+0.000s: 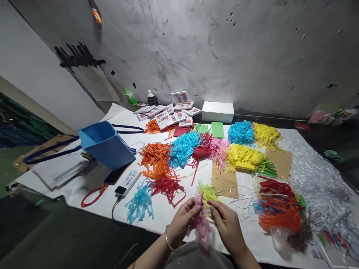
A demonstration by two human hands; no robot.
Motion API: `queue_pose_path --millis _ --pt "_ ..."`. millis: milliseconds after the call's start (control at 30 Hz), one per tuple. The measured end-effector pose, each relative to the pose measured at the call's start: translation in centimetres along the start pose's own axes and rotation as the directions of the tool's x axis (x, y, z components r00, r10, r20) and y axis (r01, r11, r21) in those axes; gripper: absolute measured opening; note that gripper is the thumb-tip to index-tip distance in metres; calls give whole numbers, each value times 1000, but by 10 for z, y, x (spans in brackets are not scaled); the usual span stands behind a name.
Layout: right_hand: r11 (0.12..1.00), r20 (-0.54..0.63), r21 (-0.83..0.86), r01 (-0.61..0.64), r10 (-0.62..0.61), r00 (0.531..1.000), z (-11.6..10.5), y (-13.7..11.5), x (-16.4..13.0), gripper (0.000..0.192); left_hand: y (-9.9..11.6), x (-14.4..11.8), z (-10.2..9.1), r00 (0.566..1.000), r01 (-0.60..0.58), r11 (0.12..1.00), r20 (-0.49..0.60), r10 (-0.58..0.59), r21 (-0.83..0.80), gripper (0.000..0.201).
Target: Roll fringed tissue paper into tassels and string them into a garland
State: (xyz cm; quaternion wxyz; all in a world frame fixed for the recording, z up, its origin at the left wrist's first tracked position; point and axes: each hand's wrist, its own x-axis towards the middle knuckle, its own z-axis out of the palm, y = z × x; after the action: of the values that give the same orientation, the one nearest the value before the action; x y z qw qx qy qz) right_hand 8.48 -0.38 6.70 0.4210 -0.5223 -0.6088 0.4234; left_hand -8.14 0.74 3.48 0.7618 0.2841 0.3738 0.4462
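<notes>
Pink tissue tassel (202, 228), fringed and soft, hangs over the near edge of the surface (165, 213), between a person's two bare hands. The left hand (182, 220), with a metal bangle (167, 239) at its wrist, has its grip narrow: thumb and fingers pinch the tassel near its gathered top, and a twisted pink end pokes up above them. The right hand (226, 220) has thumb and forefinger brought close together just beside that top; whether they hold a strand of it, I cannot tell.

For good handling, the left pinch would best stay firm but light, right at the gathered part, since thin tissue looks easy to crush or tear. The right fingertips are best kept to small turns near the top, with the loose fringe hanging free so that no strip gets caught.

Just beyond the hands lies a yellow-green tassel (208, 191), close enough to tangle with the pink strips, so a little space between them would help. To the left lie a light-blue tassel (139, 203) and red strips (169, 190); to the right, white string (246, 203) and a bundle of red, orange and blue fringe (277, 209). Farther back sit an orange pile (155, 160), a yellow pile (244, 155) and a white box (218, 113).
</notes>
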Motion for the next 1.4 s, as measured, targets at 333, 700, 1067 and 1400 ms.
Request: queue_pose_path --millis 333,700,1067,1400 --pt "987 -11 -110 120 -122 992 6 -3 -4 24 -3 -3 3 998 55 991 0 -56 -120 28" --pt "953 140 157 -259 238 961 -2 4 0 37 3 -6 -3 986 -166 796 107 127 582 25" --pt "888 207 333 -317 259 944 5 11 -3 43 0 -5 -6 982 -186 780 96 161 598 28" --pt "813 274 390 -433 346 897 8 20 4 49 5 -5 -3 965 -261 596 199 170 759 21"
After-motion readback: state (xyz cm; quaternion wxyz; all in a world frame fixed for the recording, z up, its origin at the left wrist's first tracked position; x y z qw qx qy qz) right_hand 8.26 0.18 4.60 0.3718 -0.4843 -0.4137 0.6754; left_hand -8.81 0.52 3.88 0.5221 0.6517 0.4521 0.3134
